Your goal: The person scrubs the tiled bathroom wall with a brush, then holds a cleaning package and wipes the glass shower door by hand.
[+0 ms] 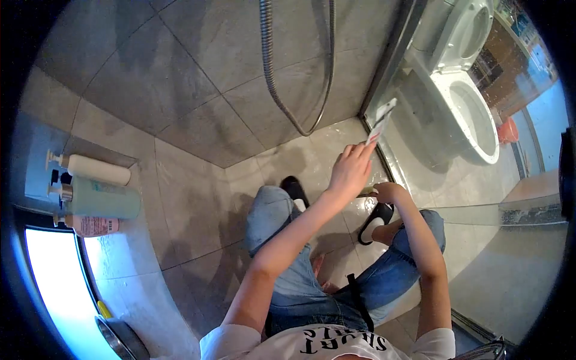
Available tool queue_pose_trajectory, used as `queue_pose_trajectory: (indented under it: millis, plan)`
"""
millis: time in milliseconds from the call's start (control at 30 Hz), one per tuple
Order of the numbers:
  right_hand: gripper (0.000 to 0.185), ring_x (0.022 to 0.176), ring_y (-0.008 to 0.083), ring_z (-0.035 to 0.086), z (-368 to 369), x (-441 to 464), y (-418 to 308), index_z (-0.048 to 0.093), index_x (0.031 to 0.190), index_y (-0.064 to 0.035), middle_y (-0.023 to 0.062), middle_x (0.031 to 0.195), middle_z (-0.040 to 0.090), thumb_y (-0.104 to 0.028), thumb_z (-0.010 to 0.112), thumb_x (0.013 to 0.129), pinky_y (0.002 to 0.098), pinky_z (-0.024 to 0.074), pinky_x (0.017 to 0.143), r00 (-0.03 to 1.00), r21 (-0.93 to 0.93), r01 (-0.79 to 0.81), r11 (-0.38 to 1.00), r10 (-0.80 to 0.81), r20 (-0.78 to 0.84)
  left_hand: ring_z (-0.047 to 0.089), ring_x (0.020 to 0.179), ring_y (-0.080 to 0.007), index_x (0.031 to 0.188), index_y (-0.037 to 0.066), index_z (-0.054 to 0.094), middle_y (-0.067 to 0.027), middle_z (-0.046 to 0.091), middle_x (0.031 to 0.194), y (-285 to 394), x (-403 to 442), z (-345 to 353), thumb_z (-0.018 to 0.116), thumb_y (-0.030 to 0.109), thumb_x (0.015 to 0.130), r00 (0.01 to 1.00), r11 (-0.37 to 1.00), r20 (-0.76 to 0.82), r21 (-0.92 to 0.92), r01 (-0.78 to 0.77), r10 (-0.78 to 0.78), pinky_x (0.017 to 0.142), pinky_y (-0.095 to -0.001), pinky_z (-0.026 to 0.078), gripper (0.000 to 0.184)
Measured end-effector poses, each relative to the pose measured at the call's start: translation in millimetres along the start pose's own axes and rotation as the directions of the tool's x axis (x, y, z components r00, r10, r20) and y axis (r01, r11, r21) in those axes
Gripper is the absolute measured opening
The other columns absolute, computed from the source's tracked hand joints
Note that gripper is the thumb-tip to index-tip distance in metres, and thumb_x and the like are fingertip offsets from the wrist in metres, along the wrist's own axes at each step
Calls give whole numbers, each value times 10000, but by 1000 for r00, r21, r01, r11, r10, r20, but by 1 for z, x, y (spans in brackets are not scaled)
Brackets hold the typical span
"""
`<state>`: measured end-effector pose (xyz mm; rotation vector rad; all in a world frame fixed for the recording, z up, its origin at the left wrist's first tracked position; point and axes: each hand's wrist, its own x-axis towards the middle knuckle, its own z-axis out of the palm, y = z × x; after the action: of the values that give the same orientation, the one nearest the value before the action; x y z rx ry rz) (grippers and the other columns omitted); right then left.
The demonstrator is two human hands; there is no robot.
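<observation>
My left hand (353,172) reaches forward to the foot of the glass shower panel, its fingers closed on a slim white item with red marks (377,133). I cannot make out its exact kind. Behind and to the right, my right hand (391,193) is bent inward with curled fingers, low by the panel and above my right slipper (377,221). Something small and dark shows at its fingertips, too small to name. The metal-edged glass panel (393,48) runs beside both hands.
A white toilet (462,114) with raised lid stands beyond the glass. From above hangs a metal shower hose (270,78). Pump bottles (105,198) line a ledge at left, with a metal pan-like item (123,339) below. A red bucket (509,130) sits behind the toilet.
</observation>
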<state>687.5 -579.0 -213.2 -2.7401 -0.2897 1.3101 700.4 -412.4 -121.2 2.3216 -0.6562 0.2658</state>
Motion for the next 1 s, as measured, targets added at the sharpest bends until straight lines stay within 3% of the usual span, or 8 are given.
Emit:
queue_pose_trajectory:
  millis: [100, 200, 267, 367, 533, 633, 800, 1000]
  plan:
    - [309, 784, 283, 527, -7, 1, -5, 482, 987, -86, 153, 872, 539, -168, 437, 692, 362, 414, 677, 997, -53, -22, 998, 18, -68, 441, 835, -257, 981, 71, 434, -95, 472, 890, 11, 9, -7, 478, 96, 702, 993, 997, -103, -48, -54, 49, 707, -333, 379, 283]
    - [371, 791, 295, 522, 25, 50, 33, 462, 1022, -129, 150, 872, 539, -89, 408, 657, 378, 417, 663, 975, -94, 24, 995, -45, -219, 455, 817, -265, 975, 85, 452, -89, 483, 876, 14, 19, -10, 476, 96, 707, 995, 991, -64, -103, -87, 81, 684, -346, 386, 270]
    - [360, 791, 304, 520, -13, 2, -1, 451, 1020, -97, 158, 856, 539, -76, 390, 665, 377, 418, 661, 940, 91, -128, 988, 150, -307, 467, 794, -277, 978, 99, 465, -95, 490, 870, 12, 22, -16, 468, 89, 717, 991, 993, -108, -80, -92, 83, 666, -356, 389, 262]
    - [346, 784, 304, 522, -11, 1, 6, 431, 1010, -59, 163, 827, 539, -76, 394, 667, 375, 420, 655, 905, 235, -173, 956, 249, -346, 466, 803, -286, 979, 99, 465, -106, 489, 869, 3, 23, -25, 465, 86, 725, 990, 994, -126, -104, 43, -57, 676, -361, 381, 255]
    - [368, 742, 280, 541, -15, -12, 2, 413, 1032, -58, 152, 788, 547, -78, 411, 664, 366, 432, 626, 965, 106, -195, 975, 210, -157, 447, 803, -262, 1006, 87, 432, -97, 456, 854, -8, 18, -31, 444, 58, 718, 984, 996, -175, 81, 34, -19, 694, -345, 373, 290]
    - [283, 792, 255, 541, -23, -22, -9, 511, 946, -67, 110, 926, 540, -142, 459, 679, 334, 439, 638, 971, 128, -241, 962, 239, 28, 440, 809, -269, 1010, 87, 429, -102, 449, 855, -11, 16, -31, 443, 46, 716, 986, 996, -169, 85, 27, -13, 704, -348, 363, 297]
    - [273, 802, 248, 538, -15, -10, -11, 508, 947, -73, 104, 908, 546, -124, 449, 686, 332, 440, 638, 980, 85, -184, 979, 190, -62, 449, 878, -288, 1003, 70, 433, -127, 460, 906, 2, 17, -30, 502, 41, 696, 994, 986, -16, -127, 109, -112, 734, -330, 366, 316]
    - [267, 775, 248, 547, -8, -3, -5, 509, 928, -60, 110, 843, 560, -101, 452, 670, 333, 441, 626, 943, 105, -157, 982, 181, -279, 449, 890, -284, 1038, 91, 402, -118, 440, 947, 12, 16, -26, 547, 51, 670, 994, 978, 59, -186, 97, -87, 735, -323, 370, 398]
